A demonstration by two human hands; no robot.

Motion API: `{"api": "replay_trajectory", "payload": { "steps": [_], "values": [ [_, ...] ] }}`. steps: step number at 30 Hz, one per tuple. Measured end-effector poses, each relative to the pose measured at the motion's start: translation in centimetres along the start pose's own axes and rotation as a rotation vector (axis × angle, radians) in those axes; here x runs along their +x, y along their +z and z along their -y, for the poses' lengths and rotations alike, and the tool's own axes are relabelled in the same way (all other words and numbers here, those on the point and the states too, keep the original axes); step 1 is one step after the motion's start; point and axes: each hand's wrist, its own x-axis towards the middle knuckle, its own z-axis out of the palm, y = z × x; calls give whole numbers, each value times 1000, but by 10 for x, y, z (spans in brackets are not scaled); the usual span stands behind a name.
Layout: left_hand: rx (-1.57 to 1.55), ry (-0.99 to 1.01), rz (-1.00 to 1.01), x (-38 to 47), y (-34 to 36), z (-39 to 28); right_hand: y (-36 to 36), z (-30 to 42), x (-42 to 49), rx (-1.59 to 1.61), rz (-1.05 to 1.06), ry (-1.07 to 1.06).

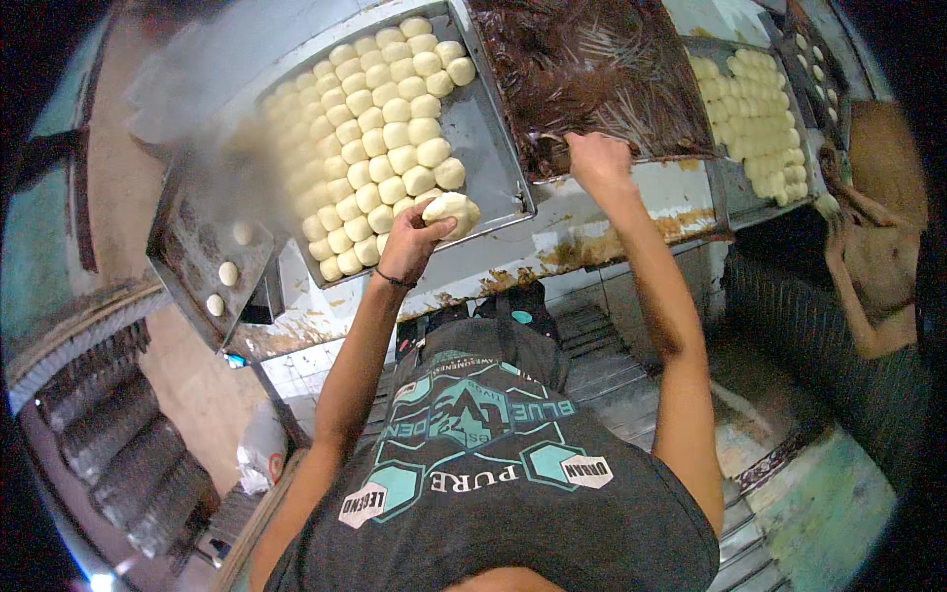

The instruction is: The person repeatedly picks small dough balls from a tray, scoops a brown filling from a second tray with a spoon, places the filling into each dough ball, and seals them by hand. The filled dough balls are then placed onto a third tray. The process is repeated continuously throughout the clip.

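Observation:
My left hand (pixel 411 240) holds a flattened piece of pale dough (pixel 453 213) over the near edge of a metal tray (pixel 492 166). Rows of round dough balls (pixel 385 133) fill much of that tray. To its right lies a slab of dark brown, glossy paste (pixel 592 74) with scraped streaks on its surface. My right hand (pixel 601 161) is closed at the near edge of this paste, knuckles up. Something thin and curved shows beside its fingers; whether the hand grips it, I cannot tell.
A dark tray (pixel 200 237) with a few dough rounds stands at the left. Farther right is another tray of dough balls (pixel 755 126), with a dark tray (pixel 810 66) beyond. Another person (pixel 880 259) works at the right edge. The worn table edge (pixel 614 240) runs before me.

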Motion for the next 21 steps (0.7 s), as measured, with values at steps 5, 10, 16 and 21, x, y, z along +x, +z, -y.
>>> {"api": "replay_trajectory", "payload": {
  "steps": [5,10,16,21],
  "values": [
    [-309,-11,-31,17,4,6,-22,0,11,-12,137,-166],
    [-204,-34,-152,30,9,14,-25,-9,21,85,384,-271],
    [-391,-161,-163,65,20,33,-17,-37,-21,731,457,-158],
    [-806,-298,-144,105,67,45,9,31,-96,1018,-26,194]
  ]
}}
